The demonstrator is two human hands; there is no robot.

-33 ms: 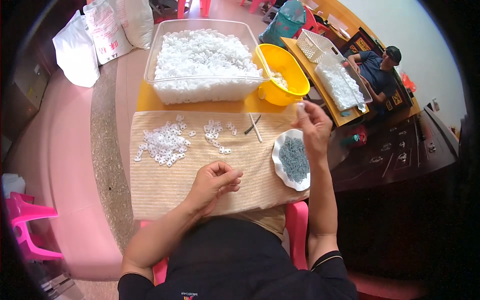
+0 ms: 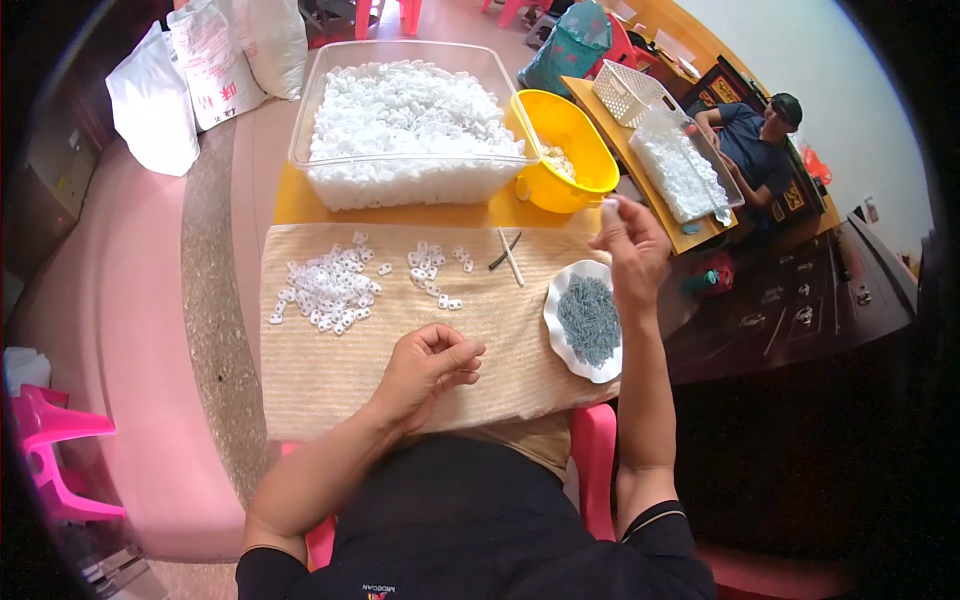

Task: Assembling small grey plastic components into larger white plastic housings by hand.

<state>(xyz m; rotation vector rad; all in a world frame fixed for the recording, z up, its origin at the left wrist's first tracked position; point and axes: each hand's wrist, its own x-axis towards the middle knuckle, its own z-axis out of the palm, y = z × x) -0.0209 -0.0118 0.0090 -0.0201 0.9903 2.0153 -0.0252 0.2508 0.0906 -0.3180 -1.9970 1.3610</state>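
Observation:
My right hand [image 2: 637, 250] is raised past the dish, close to the yellow tub, with a small white plastic piece [image 2: 609, 205] pinched between thumb and fingers. Over the near part of the towel, my left hand [image 2: 428, 368] is closed, thumb against curled fingers; what it holds, if anything, cannot be made out. Below my right hand is a white scalloped dish [image 2: 557, 340] of small grey screws [image 2: 588, 320]. A pile of white two-hole plastic pieces [image 2: 328, 290] lies at the left of the towel, with a smaller group [image 2: 426, 260] beside it.
A striped beige towel [image 2: 330, 385] covers the table's near part. Behind it stand a large clear bin [image 2: 415, 185] heaped with white pieces and a yellow tub [image 2: 568, 140]. A white stick [image 2: 511, 258] crosses a black one. At the right, a person [image 2: 755, 145] sits beside another bin.
My right hand has shifted slightly to the right with the white piece between its fingers. The left hand stays in place.

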